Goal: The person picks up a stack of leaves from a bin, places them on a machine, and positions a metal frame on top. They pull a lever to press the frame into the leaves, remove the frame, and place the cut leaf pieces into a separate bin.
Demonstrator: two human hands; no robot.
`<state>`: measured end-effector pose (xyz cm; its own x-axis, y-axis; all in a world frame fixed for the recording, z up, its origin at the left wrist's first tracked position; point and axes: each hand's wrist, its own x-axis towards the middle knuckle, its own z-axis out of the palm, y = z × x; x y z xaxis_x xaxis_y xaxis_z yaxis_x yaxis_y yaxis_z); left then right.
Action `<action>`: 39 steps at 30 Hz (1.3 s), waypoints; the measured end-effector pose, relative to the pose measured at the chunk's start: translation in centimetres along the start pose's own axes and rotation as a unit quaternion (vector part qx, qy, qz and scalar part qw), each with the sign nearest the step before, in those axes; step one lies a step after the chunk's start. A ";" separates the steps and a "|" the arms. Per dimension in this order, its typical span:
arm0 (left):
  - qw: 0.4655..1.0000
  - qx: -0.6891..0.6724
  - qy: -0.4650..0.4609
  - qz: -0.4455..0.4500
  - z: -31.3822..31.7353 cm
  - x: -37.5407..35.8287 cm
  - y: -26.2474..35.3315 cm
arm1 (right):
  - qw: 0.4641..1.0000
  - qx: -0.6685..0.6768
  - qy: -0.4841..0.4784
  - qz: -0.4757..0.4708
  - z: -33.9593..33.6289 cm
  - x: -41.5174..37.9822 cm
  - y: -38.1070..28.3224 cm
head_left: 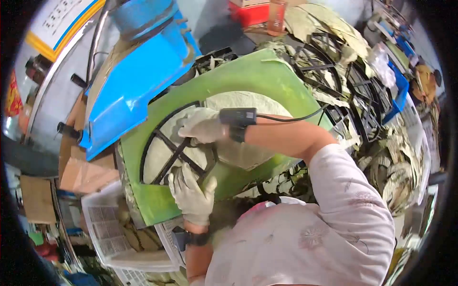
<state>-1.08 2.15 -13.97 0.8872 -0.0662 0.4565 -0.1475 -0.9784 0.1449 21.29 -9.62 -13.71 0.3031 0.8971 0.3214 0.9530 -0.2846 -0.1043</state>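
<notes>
A black curved frame with crossing bars (177,155) lies over pale, leaf-like sheet material (155,155) on a green board (143,209). My right hand (204,126), in a whitish glove, is closed at the frame's upper crossbar, with its fingertips partly hidden. Lower down, my left hand (193,194), also gloved, lies against the frame's lower edge with its fingers stretched and thumb apart. More of the pale material, a rounded stack (248,152), extends to the right beneath my right wrist and forearm.
Behind the board stands a blue plastic chute (138,81). Dark frames (329,71) and leafy scraps (393,167) are heaped on the right. A white plastic basket (102,233) sits at the lower left. A cable (291,118) runs from a device on my right wrist.
</notes>
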 end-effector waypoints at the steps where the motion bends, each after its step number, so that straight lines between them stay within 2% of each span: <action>1: 1.000 0.023 -0.018 0.010 -0.2 0.1 0.2 | 0.997 0.071 -0.029 0.001 1.3 0.5 0.5; 2: 1.000 0.015 -0.019 0.020 -0.4 0.2 0.3 | 0.988 0.143 -0.056 0.003 2.8 0.8 1.2; 3: 0.999 0.010 -0.036 0.021 -0.5 0.5 0.5 | 0.990 0.125 0.009 -0.061 4.9 1.1 2.2; 4: 0.998 0.005 -0.050 0.027 -0.8 1.1 0.7 | 0.974 0.223 0.034 -0.031 4.6 0.5 1.6; 5: 0.994 -0.058 -0.087 -0.018 -2.7 1.1 0.9 | 0.946 0.318 0.062 -0.002 3.8 -0.3 0.1; 7: 0.994 -0.042 -0.098 -0.012 -2.8 0.6 0.6 | 0.997 0.077 0.024 -0.001 -3.9 -0.7 -4.4; 8: 0.992 -0.032 -0.119 -0.022 -3.0 0.5 0.7 | 0.997 0.030 -0.012 0.072 -6.0 -1.1 -6.4; 9: 0.980 -0.059 -0.184 -0.054 -4.0 0.7 1.0 | 0.996 0.009 -0.035 0.077 -8.9 -1.6 -7.5; 10: 0.979 -0.059 -0.191 -0.041 -4.4 0.8 1.6 | 0.995 -0.009 -0.057 0.082 -10.9 -2.6 -8.2; 11: 0.994 -0.001 -0.107 0.023 -4.5 0.8 2.1 | 0.994 -0.010 -0.054 0.091 -11.7 -3.9 -8.3; 12: 0.995 0.056 -0.017 0.083 -4.4 1.1 2.6 | 0.991 0.030 0.034 0.127 -12.6 -5.6 -8.2; 13: 0.988 0.021 0.074 0.134 -4.1 1.5 3.0 | 0.978 0.069 0.122 0.158 -13.2 -7.4 -8.1; 14: 0.987 0.020 0.075 0.137 -3.5 1.1 3.0 | 0.977 0.067 0.124 0.160 -14.1 -9.5 -7.5; 15: 0.983 0.010 0.124 0.133 -2.6 0.1 2.7 | 0.966 0.062 0.166 0.189 -15.2 -11.9 -6.5; 16: 0.977 0.000 0.172 0.126 -2.0 -0.4 2.8 | 0.952 0.057 0.207 0.217 -16.3 -14.2 -5.4; 17: 0.986 -0.018 0.144 0.084 -1.9 -0.1 3.9 | 0.940 0.028 0.199 0.277 -14.9 -16.9 -3.3; 18: 0.986 -0.020 0.144 0.083 -1.3 -0.1 4.0 | 0.923 -0.001 0.190 0.334 -13.2 -19.6 -0.8; 20: 0.992 -0.020 0.107 0.071 0.7 -0.2 3.9 | 0.853 -0.024 0.150 0.500 -14.4 -24.5 2.3; 22: 0.992 -0.009 0.100 0.075 1.5 0.0 4.2 | 0.799 -0.013 0.273 0.536 -11.9 -31.1 7.2; 24: 0.994 0.025 0.071 0.079 2.1 0.1 4.7 | 0.712 -0.026 0.195 0.674 -13.8 -34.2 8.3; 27: 0.994 0.036 0.068 0.078 2.1 0.2 5.0 | 0.700 -0.075 0.199 0.682 -13.5 -39.7 10.9; 28: 0.995 0.039 0.064 0.073 2.1 0.3 5.1 | 0.669 -0.070 0.184 0.717 -13.6 -40.3 11.3; 32: 0.995 0.048 0.067 0.060 2.4 0.1 5.0 | 0.702 -0.108 0.206 0.672 -11.2 -43.4 13.4; 33: 0.996 0.040 0.051 0.063 2.1 0.1 5.2 | 0.705 -0.080 0.173 0.683 -11.9 -42.7 13.5; 35: 0.998 0.050 0.030 0.037 1.8 0.0 5.2 | 0.772 -0.171 0.201 0.578 -11.7 -40.0 13.8; 36: 0.997 0.046 0.029 0.052 1.8 0.1 5.2 | 0.800 -0.199 0.223 0.521 -13.1 -37.0 12.7; 38: 0.997 0.050 0.028 0.060 1.8 -0.1 5.3 | 0.854 -0.027 0.235 0.464 -14.5 -29.6 10.3; 39: 0.994 0.035 0.041 0.091 1.9 0.0 5.8 | 0.874 0.082 0.222 0.426 -13.4 -27.4 10.1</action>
<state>-1.13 -3.92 -14.86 0.8099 -0.2303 0.5394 -0.2692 -0.9631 -0.0070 22.58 -41.62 -10.94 0.9073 0.1547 0.3910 0.3798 -0.7004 -0.6043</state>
